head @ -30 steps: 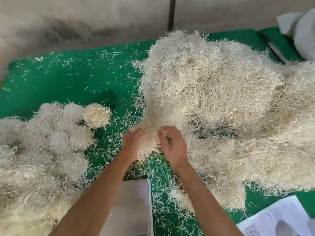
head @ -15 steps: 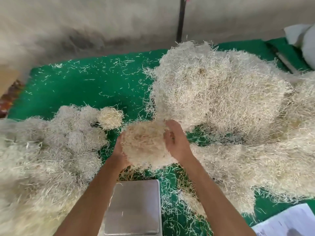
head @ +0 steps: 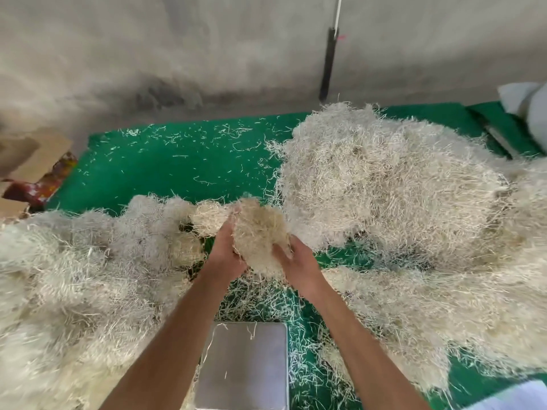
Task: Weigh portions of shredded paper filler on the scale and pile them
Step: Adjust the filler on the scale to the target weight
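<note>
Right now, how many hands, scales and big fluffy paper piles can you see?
hands: 2, left hand and right hand, together holding a clump of shredded paper
scale: 1
big piles: 2, left pile and right pile
Total: 5

Soft even daylight, faint shadows; wide-angle bending, blurred edges.

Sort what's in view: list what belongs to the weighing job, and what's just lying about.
Job:
clump, held between left hand and right hand
scale, pan bare but for stray shreds
big heap, the supply
portion pile

Lying about:
cardboard
papers
white bundle
pole
</note>
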Available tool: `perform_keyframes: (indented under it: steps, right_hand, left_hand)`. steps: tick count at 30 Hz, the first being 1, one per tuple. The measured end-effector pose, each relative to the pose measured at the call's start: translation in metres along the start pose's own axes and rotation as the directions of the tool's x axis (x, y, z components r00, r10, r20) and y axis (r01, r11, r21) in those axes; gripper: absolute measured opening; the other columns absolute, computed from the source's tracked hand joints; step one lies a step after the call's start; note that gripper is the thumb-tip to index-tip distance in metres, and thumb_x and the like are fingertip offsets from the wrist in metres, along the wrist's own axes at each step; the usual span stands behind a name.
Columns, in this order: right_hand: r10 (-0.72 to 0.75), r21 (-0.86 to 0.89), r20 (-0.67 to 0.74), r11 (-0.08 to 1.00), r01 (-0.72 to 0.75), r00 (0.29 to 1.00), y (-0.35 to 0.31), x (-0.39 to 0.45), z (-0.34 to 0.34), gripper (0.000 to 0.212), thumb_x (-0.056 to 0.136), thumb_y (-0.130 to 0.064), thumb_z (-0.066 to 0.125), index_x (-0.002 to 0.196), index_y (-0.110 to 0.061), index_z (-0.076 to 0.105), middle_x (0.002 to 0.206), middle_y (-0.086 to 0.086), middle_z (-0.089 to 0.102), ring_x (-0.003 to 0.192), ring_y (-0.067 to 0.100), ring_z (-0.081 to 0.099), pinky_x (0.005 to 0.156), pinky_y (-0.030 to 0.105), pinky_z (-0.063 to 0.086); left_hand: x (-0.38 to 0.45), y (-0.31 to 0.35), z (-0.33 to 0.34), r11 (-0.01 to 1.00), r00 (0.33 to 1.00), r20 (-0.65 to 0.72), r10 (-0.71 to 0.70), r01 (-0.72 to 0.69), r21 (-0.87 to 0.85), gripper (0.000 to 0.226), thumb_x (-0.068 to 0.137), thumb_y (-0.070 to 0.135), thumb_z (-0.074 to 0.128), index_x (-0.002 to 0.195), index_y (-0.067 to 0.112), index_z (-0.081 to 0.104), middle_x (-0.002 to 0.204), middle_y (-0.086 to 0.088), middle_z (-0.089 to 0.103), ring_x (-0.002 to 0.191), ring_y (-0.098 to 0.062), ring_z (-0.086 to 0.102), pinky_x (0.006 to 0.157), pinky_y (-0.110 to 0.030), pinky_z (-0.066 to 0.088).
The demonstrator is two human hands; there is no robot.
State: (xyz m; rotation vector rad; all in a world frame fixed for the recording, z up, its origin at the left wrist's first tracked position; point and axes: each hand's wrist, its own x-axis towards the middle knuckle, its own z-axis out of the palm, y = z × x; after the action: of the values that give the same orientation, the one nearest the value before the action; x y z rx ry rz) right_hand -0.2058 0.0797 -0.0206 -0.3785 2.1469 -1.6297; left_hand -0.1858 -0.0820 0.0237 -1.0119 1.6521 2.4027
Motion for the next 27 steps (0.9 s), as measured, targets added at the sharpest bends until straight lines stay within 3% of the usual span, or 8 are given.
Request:
perform_keyframes:
  steps: [3,7,11,15,18,20,24,27]
  right_hand:
    - [-0.035,-0.022,0.006,0.999,0.035,0.999,0.004,0.005,-0.008,0.041,0.102,0.004,0.050,0.124,-0.027,0.064,0.121,-0.012,0.072,0.102,0.002,0.070,0.097,0.027,0.057]
    - [-0.003,-0.098,-0.015,0.995,0.002,1.000,0.006,-0.002,-0.027,0.046,0.100,-0.036,0.065,0.143,-0.022,0.056,0.152,0.001,0.052,0.064,0.011,0.060,0.056,0.024,0.055]
    - [0.067,0.017,-0.169,0.998,-0.065,0.983,0.030,-0.008,-0.057,0.068,0.086,-0.061,0.069,0.140,-0.019,0.061,0.137,0.004,0.064,0.069,-0.006,0.053,0.068,0.016,0.050]
    - [0.208,0.038,-0.434,0.976,-0.213,0.877,0.053,-0.006,-0.071,0.068,0.101,-0.052,0.055,0.151,-0.007,0.045,0.131,0.015,0.064,0.097,0.019,0.065,0.102,0.046,0.053]
    - [0.201,0.059,-0.446,0.979,-0.196,0.872,0.045,-0.008,-0.066,0.075,0.102,-0.060,0.042,0.155,-0.007,0.036,0.122,0.014,0.064,0.097,0.023,0.067,0.096,0.049,0.054]
    - [0.123,-0.265,-0.387,0.934,-0.238,0.914,0.032,-0.008,-0.062,0.076,0.103,-0.061,0.041,0.159,-0.012,0.026,0.148,0.018,0.050,0.125,0.033,0.060,0.106,0.052,0.051]
    - [0.169,-0.823,-0.283,0.462,-0.330,0.944,-0.016,-0.015,-0.055,0.067,0.102,-0.062,0.045,0.152,-0.018,0.037,0.138,0.009,0.056,0.114,0.030,0.064,0.081,0.040,0.058]
    - [-0.066,-0.669,-0.284,0.728,-0.148,0.956,-0.056,-0.023,-0.050,0.054,0.107,-0.055,0.040,0.140,-0.015,0.052,0.110,0.003,0.069,0.086,0.018,0.068,0.066,0.035,0.054]
  left_hand:
    - [-0.003,-0.001,0.013,0.991,0.988,0.070,-0.134,0.135,0.001,0.087,0.088,-0.011,0.063,0.155,0.033,0.028,0.124,0.008,0.058,0.088,0.016,0.061,0.073,-0.003,0.050]
    - [-0.010,0.013,0.011,0.999,0.991,-0.124,0.041,-0.038,0.028,0.073,0.091,-0.007,0.059,0.149,0.032,0.041,0.156,-0.012,0.038,0.133,-0.030,0.049,0.068,-0.012,0.056]
    - [-0.015,0.026,-0.017,0.974,0.985,-0.151,0.088,-0.117,-0.195,0.079,0.089,-0.002,0.068,0.154,0.026,0.033,0.115,-0.008,0.062,0.085,-0.002,0.070,0.063,-0.013,0.056]
    - [-0.022,0.047,-0.026,0.988,0.955,-0.287,0.076,-0.111,-0.110,0.064,0.094,0.053,0.059,0.147,0.020,0.045,0.153,-0.008,0.045,0.137,-0.023,0.048,0.104,-0.034,0.050]
    - [-0.023,0.043,-0.015,0.982,0.966,-0.256,0.031,-0.077,-0.175,0.047,0.088,0.045,0.069,0.128,0.022,0.059,0.133,-0.004,0.055,0.118,-0.024,0.057,0.049,-0.028,0.059]
    - [-0.027,0.036,-0.006,0.991,0.975,-0.204,0.089,-0.108,-0.084,0.032,0.091,0.028,0.070,0.122,0.030,0.064,0.129,-0.001,0.059,0.118,-0.028,0.062,0.047,-0.028,0.058]
    - [-0.044,0.028,0.006,0.995,0.995,-0.027,0.097,-0.098,-0.007,0.027,0.103,0.016,0.051,0.114,0.030,0.071,0.102,-0.006,0.074,0.091,-0.033,0.074,0.061,-0.037,0.061]
    - [-0.060,0.030,0.007,0.988,0.994,0.072,0.088,-0.096,0.118,0.049,0.100,0.001,0.044,0.139,0.030,0.051,0.128,0.013,0.043,0.105,-0.005,0.050,0.087,-0.018,0.049]
